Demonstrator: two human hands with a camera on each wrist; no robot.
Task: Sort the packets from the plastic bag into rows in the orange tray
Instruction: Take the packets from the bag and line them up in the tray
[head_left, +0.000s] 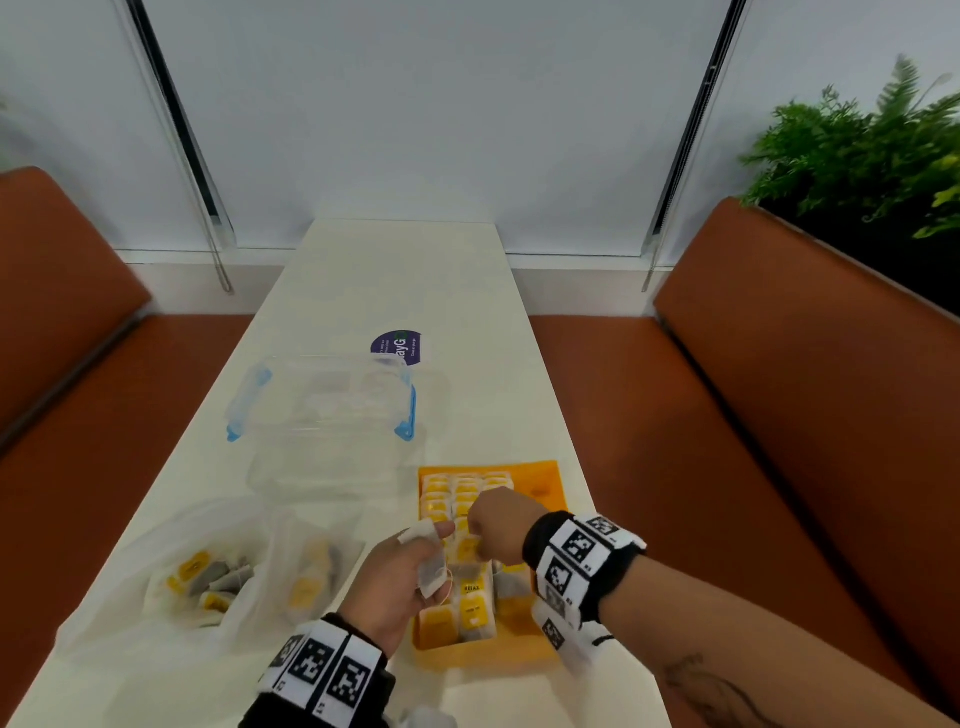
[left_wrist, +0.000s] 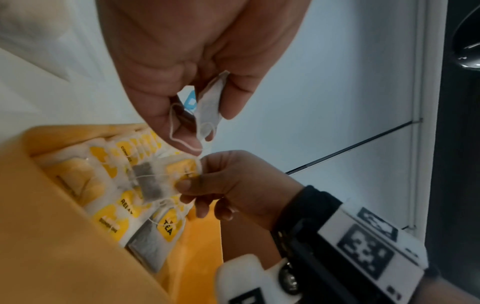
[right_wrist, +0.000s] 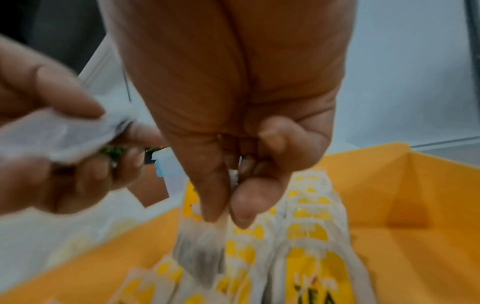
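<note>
L hand (head_left: 402, 569) grips tea bag (left_wrist: 209, 105); R hand (head_left: 498, 525) pinches packet (right_wrist: 200, 244), head-view hidden.

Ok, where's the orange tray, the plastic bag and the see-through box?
orange tray (head_left: 543, 475): head view, bare far right corner.
plastic bag (head_left: 156, 545): head view, crinkled top.
see-through box (head_left: 322, 405): head view, lid middle.

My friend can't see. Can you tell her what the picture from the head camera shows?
Two hands work over an orange plastic tray lined with rows of yellow-and-white tea packets: the left hand holds a white packet, and the right hand pinches another. A clear plastic bag of packets lies left on the white table.
</note>
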